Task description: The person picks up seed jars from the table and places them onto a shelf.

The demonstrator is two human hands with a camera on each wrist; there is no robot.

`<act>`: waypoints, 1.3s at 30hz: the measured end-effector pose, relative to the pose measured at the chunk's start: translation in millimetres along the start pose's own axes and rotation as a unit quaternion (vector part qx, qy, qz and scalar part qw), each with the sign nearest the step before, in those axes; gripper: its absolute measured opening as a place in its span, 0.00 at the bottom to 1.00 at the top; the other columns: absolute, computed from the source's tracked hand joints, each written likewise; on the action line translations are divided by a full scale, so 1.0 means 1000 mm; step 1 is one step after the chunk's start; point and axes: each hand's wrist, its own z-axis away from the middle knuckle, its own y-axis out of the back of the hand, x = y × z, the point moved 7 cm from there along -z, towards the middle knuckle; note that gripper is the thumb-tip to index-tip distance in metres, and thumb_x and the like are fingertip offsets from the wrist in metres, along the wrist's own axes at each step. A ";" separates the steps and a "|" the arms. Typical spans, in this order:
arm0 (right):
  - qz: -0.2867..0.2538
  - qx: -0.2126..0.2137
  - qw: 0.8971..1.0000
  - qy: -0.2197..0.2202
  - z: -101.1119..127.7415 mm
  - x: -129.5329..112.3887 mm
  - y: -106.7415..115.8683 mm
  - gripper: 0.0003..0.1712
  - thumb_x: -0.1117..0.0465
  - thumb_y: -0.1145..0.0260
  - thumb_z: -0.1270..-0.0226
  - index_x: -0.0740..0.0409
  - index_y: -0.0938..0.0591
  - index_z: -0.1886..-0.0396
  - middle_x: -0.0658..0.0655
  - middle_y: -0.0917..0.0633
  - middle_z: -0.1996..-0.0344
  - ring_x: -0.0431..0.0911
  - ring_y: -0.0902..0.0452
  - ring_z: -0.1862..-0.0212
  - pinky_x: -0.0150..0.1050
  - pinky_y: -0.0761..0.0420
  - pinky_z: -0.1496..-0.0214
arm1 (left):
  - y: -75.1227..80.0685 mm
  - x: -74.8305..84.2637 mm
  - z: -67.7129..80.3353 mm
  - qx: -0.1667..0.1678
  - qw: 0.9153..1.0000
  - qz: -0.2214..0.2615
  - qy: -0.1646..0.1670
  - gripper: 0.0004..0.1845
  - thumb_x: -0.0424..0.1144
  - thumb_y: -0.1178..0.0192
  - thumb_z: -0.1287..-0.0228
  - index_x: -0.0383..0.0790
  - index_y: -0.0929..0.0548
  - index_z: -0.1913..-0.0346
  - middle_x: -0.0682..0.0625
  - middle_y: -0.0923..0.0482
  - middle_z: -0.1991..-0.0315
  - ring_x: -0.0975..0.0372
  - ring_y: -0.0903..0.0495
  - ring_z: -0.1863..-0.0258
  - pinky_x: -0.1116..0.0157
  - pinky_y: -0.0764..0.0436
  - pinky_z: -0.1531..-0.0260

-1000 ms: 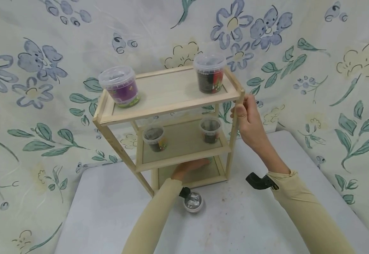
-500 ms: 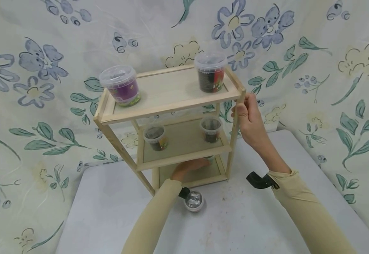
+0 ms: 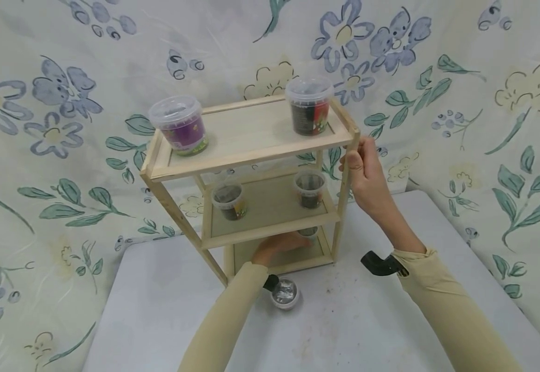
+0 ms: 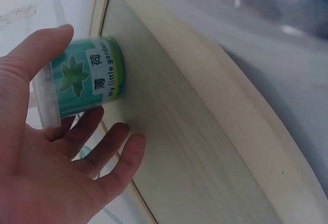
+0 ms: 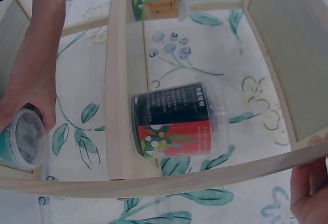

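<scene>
A three-tier wooden shelf stands on a white table. My left hand reaches into the bottom tier and holds a small green-labelled tub, thumb along one side, spread fingers on the other. The tub rests against the bottom board. My right hand grips the shelf's right front post just under the top tier. In the right wrist view the green tub sits at the lower left under my left hand.
On the top tier stand a purple tub and a black-and-red tub. Two small tubs stand on the middle tier. Another lidded tub sits on the table before the shelf. A floral cloth hangs behind.
The green tub's lid now shows a little more past my left fingers on the bottom tier. Both hands have hardly moved.
</scene>
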 end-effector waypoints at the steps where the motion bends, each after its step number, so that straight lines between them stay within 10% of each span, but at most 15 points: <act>1: -0.001 0.000 1.000 0.000 0.000 0.000 0.000 0.38 0.37 0.57 0.31 0.71 0.37 0.48 0.60 0.28 0.65 0.42 0.28 0.62 0.37 0.28 0.56 | 0.000 0.000 0.000 0.000 1.000 -0.002 -0.003 0.32 0.42 0.28 0.47 0.45 0.28 0.39 0.49 0.27 0.46 0.57 0.27 0.48 0.55 0.27 0.42; 20: -0.011 0.007 1.000 0.007 -0.001 -0.002 0.000 0.38 0.37 0.56 0.31 0.71 0.37 0.48 0.62 0.28 0.66 0.48 0.28 0.63 0.35 0.27 0.57 | 0.011 0.008 0.009 -0.002 0.999 -0.014 -0.034 0.45 0.39 0.25 0.49 0.44 0.36 0.28 0.45 0.34 0.31 0.51 0.35 0.31 0.52 0.36 0.32; 31: -0.005 0.007 1.000 0.001 0.000 -0.001 -0.002 0.35 0.40 0.56 0.29 0.71 0.37 0.47 0.67 0.27 0.65 0.48 0.28 0.63 0.36 0.28 0.57 | 0.019 -0.006 0.043 -0.037 0.996 -0.017 0.082 0.44 0.49 0.33 0.39 0.38 0.41 0.25 0.38 0.37 0.28 0.44 0.36 0.30 0.49 0.33 0.34; 39: -0.003 0.012 1.000 0.004 0.001 -0.002 -0.002 0.37 0.39 0.56 0.29 0.72 0.37 0.47 0.64 0.27 0.66 0.42 0.28 0.63 0.36 0.28 0.57 | 0.028 -0.010 0.075 -0.007 0.995 0.007 0.098 0.46 0.50 0.32 0.40 0.45 0.44 0.24 0.37 0.33 0.32 0.45 0.32 0.33 0.49 0.27 0.39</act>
